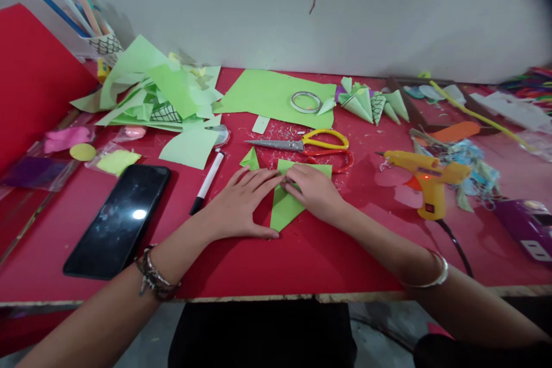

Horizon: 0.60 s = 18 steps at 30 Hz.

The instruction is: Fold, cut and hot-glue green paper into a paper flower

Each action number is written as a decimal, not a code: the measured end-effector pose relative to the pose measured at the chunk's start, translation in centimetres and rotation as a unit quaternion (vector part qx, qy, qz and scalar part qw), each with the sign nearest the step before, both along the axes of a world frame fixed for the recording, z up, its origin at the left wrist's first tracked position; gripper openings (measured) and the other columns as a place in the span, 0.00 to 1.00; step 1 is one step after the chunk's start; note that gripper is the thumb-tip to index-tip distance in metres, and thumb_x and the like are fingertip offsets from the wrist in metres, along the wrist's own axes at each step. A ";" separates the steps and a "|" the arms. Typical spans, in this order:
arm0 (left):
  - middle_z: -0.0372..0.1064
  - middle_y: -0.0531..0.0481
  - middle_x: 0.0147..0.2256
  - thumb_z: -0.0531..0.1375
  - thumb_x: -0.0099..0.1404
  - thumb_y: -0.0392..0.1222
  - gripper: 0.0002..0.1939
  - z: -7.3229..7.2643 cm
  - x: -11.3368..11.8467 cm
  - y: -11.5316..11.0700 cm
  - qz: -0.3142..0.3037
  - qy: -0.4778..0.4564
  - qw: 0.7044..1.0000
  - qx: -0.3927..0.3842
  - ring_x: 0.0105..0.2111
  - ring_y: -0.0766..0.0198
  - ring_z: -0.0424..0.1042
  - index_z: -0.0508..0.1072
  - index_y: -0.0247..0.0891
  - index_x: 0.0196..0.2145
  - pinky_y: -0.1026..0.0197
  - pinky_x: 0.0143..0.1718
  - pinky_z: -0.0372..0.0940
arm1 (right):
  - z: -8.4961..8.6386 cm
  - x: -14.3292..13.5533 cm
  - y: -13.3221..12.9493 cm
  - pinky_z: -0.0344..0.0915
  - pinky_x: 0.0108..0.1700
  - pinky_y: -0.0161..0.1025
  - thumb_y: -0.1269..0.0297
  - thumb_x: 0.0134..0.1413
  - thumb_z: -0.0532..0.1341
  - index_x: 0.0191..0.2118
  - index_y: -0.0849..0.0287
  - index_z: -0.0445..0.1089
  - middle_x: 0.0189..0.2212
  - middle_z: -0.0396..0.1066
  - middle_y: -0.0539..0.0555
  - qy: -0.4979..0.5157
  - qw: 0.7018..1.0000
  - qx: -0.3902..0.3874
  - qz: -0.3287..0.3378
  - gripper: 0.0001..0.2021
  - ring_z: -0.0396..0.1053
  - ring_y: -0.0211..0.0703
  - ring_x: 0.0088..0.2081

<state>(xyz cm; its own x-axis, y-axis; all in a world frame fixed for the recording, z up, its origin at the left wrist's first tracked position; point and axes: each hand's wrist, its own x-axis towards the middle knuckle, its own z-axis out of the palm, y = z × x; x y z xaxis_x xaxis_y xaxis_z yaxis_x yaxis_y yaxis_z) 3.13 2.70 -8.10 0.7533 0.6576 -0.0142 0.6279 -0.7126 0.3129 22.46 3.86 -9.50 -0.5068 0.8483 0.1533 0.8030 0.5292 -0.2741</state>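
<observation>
A piece of light green paper (285,211) with straight cut edges lies on the red tabletop. My left hand (245,201) rests flat at its left side, fingers stretched out and thumb apart, fingertips meeting the paper's upper part. My right hand (314,191) is closed at the paper's upper middle, its fingers bent and pinching there. Just beyond my left fingers sits a small folded green paper piece (250,158). Scissors (297,144) with a yellow and a red handle lie behind my hands. A white marker (207,181) with a black cap is left of my left hand.
A phone (118,221) lies at left, below a heap of green paper scraps (172,92). Green paper cones (373,104) and a tape roll (306,102) are at the back. A yellow glue gun (426,178) with a cord and a purple device (528,227) stand at right.
</observation>
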 end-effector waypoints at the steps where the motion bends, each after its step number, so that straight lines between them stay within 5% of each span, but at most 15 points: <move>1: 0.43 0.46 0.59 0.50 0.49 0.67 0.46 0.0 0.0 0.0 0.001 -0.002 1.000 0.003 0.58 0.53 0.43 0.42 0.42 0.59 0.51 0.57 0.33 | 0.0 0.0 0.0 0.52 0.32 0.35 0.63 0.55 0.49 0.29 0.61 0.62 0.27 0.63 0.53 -0.002 1.000 0.000 -0.001 0.10 0.58 0.39 0.29; 6: 0.45 0.46 0.58 0.49 0.52 0.64 0.42 0.2 0.0 -0.6 -0.006 0.005 1.000 0.025 0.57 0.54 0.44 0.43 0.42 0.59 0.50 0.58 0.32 | 0.1 -0.1 -0.1 0.51 0.31 0.35 0.66 0.54 0.50 0.28 0.62 0.62 0.26 0.63 0.53 -0.003 1.000 -0.011 -0.011 0.08 0.57 0.39 0.29; 12: 0.43 0.52 0.59 0.45 0.62 0.53 0.25 0.4 -0.9 -2.0 -0.081 0.036 0.996 0.013 0.58 0.57 0.43 0.50 0.52 0.56 0.49 0.57 0.33 | -0.1 -0.1 0.0 0.51 0.31 0.34 0.64 0.55 0.50 0.26 0.61 0.61 0.25 0.62 0.52 0.019 1.000 -0.007 -0.003 0.10 0.55 0.38 0.28; 18: 0.40 0.54 0.60 0.46 0.61 0.55 0.26 0.7 -2.3 -2.1 -0.150 0.035 0.988 0.002 0.59 0.58 0.42 0.48 0.55 0.57 0.52 0.58 0.36 | -0.3 0.0 0.1 0.51 0.31 0.34 0.63 0.55 0.50 0.26 0.61 0.61 0.25 0.62 0.52 0.021 1.000 -0.003 -0.007 0.11 0.56 0.38 0.28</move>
